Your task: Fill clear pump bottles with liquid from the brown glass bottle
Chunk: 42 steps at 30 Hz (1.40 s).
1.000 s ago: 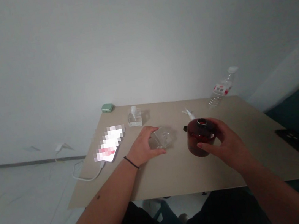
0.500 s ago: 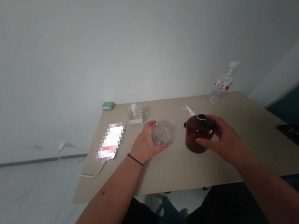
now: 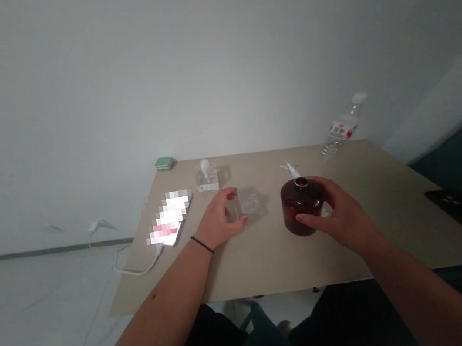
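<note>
My left hand (image 3: 217, 221) curves its thumb and fingers around a clear, see-through container (image 3: 234, 213), whose outline is hard to make out. A bright patterned patch and shadow lie to its right on the tabletop. My right hand (image 3: 339, 210) is wrapped round the right side of a dark red-brown bottle (image 3: 302, 208). The bottle stands about upright with its neck uncovered; whether its base touches the table I cannot tell. Behind it lies a white nozzle-like piece (image 3: 292, 170), partly hidden by the bottle.
On the beige table (image 3: 257, 270), a small clear bottle with a white top (image 3: 207, 177) stands at the back left. A green case (image 3: 164, 164) sits in the corner. A lit phone (image 3: 172, 219) has a white cable (image 3: 141, 270). A clear plastic bottle (image 3: 342, 128) stands at the back right.
My left hand has shifted slightly left with the clear container, which looks turned. My right hand has moved the dark bottle a little left, and its neck leans less to the right.
</note>
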### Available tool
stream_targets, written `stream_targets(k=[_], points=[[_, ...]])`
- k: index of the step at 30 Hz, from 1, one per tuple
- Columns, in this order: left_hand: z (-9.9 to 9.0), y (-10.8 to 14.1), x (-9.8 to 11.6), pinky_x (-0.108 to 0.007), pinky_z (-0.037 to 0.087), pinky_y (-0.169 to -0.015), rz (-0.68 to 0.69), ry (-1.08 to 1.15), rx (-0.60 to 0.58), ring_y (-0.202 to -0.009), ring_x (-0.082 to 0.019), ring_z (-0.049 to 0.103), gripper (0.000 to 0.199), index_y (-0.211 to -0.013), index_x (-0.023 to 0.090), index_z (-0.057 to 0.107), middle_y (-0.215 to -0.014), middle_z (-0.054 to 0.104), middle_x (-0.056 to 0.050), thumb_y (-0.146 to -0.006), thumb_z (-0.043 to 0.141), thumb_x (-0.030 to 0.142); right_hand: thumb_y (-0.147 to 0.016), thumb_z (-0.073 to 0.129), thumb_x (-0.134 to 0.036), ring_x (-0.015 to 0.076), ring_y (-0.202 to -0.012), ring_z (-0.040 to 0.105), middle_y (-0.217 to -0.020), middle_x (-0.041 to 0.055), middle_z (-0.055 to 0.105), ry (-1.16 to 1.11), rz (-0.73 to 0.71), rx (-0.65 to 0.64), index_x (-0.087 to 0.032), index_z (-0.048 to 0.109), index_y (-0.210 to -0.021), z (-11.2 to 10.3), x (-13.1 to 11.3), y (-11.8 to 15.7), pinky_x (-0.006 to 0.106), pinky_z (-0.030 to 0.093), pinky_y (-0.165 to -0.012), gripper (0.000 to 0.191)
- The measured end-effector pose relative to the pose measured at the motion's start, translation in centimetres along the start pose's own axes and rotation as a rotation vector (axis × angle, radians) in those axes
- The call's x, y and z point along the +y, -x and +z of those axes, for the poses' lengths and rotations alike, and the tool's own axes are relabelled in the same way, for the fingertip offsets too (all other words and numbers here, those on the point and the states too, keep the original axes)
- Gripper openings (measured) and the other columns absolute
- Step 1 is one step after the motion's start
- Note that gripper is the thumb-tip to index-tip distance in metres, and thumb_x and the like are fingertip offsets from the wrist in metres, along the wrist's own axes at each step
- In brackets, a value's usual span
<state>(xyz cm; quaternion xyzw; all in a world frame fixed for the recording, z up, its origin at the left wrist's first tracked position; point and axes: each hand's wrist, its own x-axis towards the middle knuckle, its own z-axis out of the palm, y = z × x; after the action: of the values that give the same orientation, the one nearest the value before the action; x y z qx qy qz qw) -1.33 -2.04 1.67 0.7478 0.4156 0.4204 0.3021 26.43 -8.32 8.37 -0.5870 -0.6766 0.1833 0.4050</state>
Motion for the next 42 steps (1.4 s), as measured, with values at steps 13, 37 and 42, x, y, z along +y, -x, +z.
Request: stream_targets(k=[13, 37, 42], points=[[-0.3, -0.1, -0.8, -0.035, 0.054, -0.076, -0.031, 0.072, -0.044, -0.109, -0.028, 0.063, 0.066, -0.13, 0.017, 0.05, -0.123, 0.063, -0.014, -0.073, 0.076, 0.036, -0.073, 0.078, -0.043, 0.0373, -0.104, 0.07, -0.118, 0.0186, 0.072, 0.531, -0.33, -0.034, -0.015, 0.053, -0.135, 1.6, -0.6, -2.4, 0.052, 0.055, -0.09, 0.072], [-0.2, -0.1, -1.0, -0.034, 0.054, -0.075, 0.042, 0.074, -0.03, -0.104, -0.026, 0.063, 0.065, -0.131, 0.018, 0.053, -0.122, 0.062, -0.013, -0.073, 0.076, 0.036, -0.084, 0.065, -0.028, 0.0343, -0.112, 0.06, -0.127, 0.0178, 0.065, 0.874, -0.493, -0.155, -0.013, 0.048, -0.139, 3.7, -1.1, -2.5, 0.043, 0.047, -0.094, 0.059], [-0.2, -0.1, -1.1, -0.033, 0.053, -0.074, 0.044, 0.075, -0.027, -0.107, -0.026, 0.063, 0.065, -0.131, 0.019, 0.053, -0.123, 0.062, -0.013, -0.073, 0.077, 0.034, -0.083, 0.066, -0.027, 0.0349, -0.112, 0.059, -0.126, 0.018, 0.065, 0.902, -0.51, -0.163, -0.014, 0.049, -0.138, 3.4, -1.6, -2.6, 0.044, 0.046, -0.094, 0.059]])
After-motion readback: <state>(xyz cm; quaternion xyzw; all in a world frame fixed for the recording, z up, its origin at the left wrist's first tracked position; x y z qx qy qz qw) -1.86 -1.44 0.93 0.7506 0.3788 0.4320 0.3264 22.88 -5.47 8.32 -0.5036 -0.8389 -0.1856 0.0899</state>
